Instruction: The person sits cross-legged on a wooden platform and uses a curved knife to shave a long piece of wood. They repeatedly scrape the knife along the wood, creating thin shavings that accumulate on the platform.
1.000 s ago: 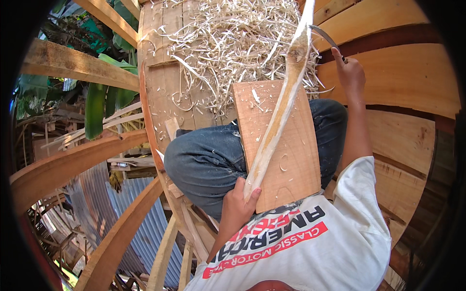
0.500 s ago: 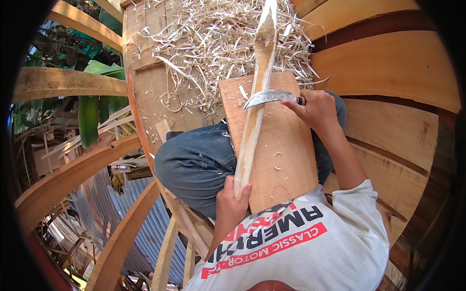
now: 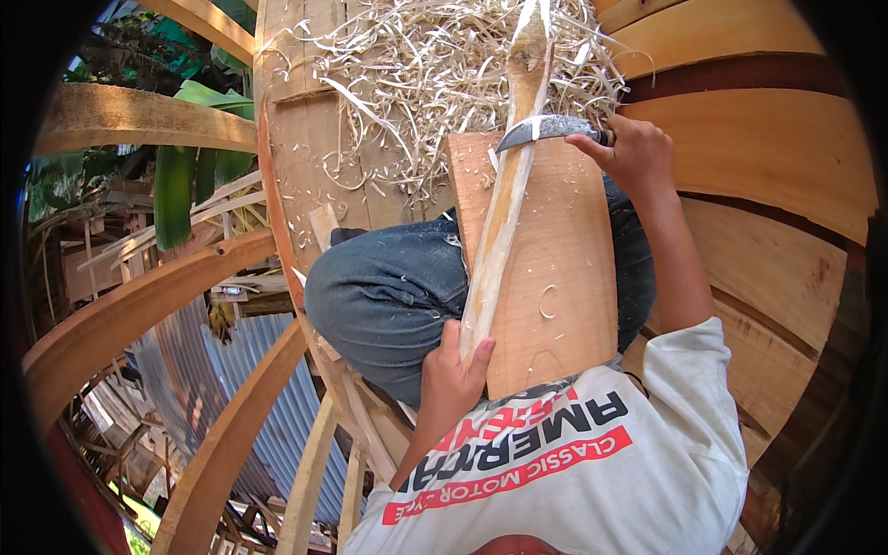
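Nearer the brown knot point(image 3: 528, 63) than before, a curved grey metal knife point(image 3: 557, 126) crosses the long pale wooden stick point(image 3: 499, 231). A rectangular tan wooden board point(image 3: 566, 264) lies beneath, mid-frame. The stick, yellow-brown down its face, whitish-edged, slants from top centre to lower centre, its end pinched by the left hand point(image 3: 453, 375); the right hand point(image 3: 641, 153), upper right, clasps the knife's black handle point(image 3: 603, 137).

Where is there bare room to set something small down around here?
Mostly the lap board between the stick and its right edge, below the knife, though it isn't perfectly clean. The planks left of the shavings pile are only lightly littered. Crowded: the pile itself, and around the knife and right hand.
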